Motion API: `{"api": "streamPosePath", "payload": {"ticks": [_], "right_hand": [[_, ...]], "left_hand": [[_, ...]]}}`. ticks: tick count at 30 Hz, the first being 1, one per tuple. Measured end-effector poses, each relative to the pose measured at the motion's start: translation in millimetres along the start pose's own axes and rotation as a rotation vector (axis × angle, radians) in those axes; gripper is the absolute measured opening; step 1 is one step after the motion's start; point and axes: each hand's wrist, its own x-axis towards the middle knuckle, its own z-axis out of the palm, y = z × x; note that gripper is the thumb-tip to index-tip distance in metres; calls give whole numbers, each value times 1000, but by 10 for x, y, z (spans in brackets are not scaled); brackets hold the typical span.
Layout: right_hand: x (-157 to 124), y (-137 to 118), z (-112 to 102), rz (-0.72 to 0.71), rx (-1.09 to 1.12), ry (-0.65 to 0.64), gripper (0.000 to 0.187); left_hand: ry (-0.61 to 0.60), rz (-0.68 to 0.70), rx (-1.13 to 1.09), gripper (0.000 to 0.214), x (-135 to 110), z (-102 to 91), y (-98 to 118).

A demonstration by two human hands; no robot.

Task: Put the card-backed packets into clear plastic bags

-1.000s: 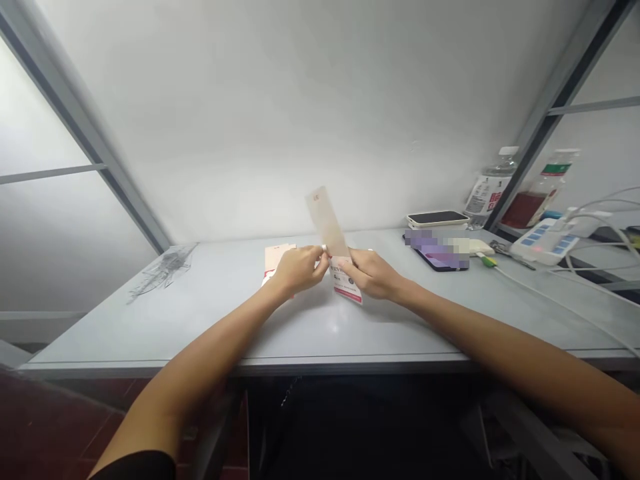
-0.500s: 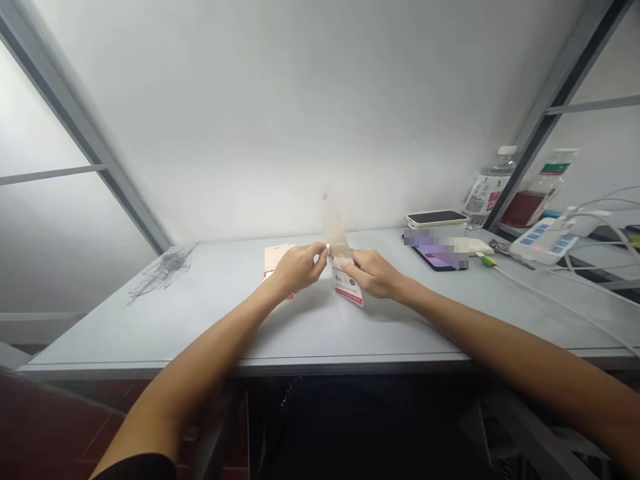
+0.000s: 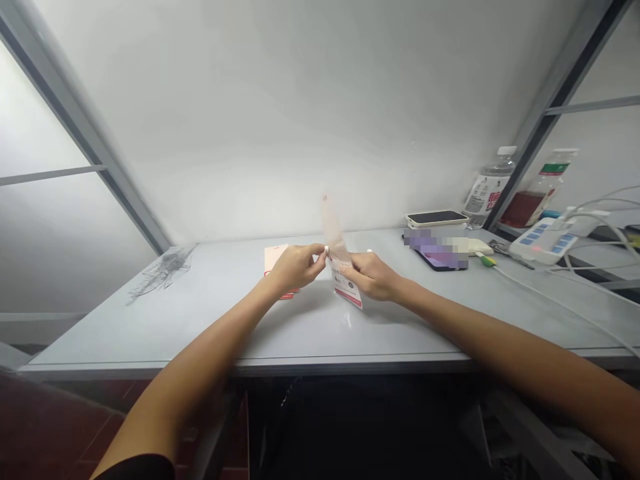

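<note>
Above the middle of the desk, a clear plastic packet (image 3: 350,291) with printing and a red band along its bottom is held tilted. My right hand (image 3: 373,275) grips the packet's right side, thumb on the front. At the packet's left edge, my left hand (image 3: 299,270) pinches a small white piece (image 3: 327,251) between thumb and fingertips; whether it is joined to the packet I cannot tell. Partly hidden behind my left hand, a pale card (image 3: 273,257) with red print lies on the desk. A small white tip (image 3: 369,251) shows just beyond my right hand.
On the right of the grey desk (image 3: 210,327) lie a purple-screened phone (image 3: 440,259), another phone (image 3: 437,218) on a pale box, and a white cable (image 3: 545,295). Farther right stand a power strip (image 3: 543,240) and two bottles (image 3: 490,190). Dark scribbles mark the left side.
My left hand has shifted slightly left with the white piece. The packet's lower end has tipped a little, and a white tip now shows behind my right hand.
</note>
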Motion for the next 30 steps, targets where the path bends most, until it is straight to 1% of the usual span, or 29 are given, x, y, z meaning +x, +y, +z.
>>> {"api": "streamPosePath", "payload": {"ticks": [5,10,17,23,26,30], "right_hand": [[-8,-21,-12,-5,-5,-9,22],[-16,-35,-13,-12,-9,-11,21],[-16,-13,-1,-20,-2,-5,23],[-16,-1,11,-33,6,-16,22],[-17,-9,14,-30,7,-21,24],[-20,-9,20,-27,20,-10,25]], "left_hand": [[-40,36,-50,33,-5,-28,-53],[-41,43,-85,33,-9,-50,-72],[-60,2,-118,33,-17,-66,-42],[-70,-45,-275,34,-15,-76,-15],[-78,-42,-304,34,-11,-90,-1],[-70,-78,-355,35,-8,-82,4]]}}
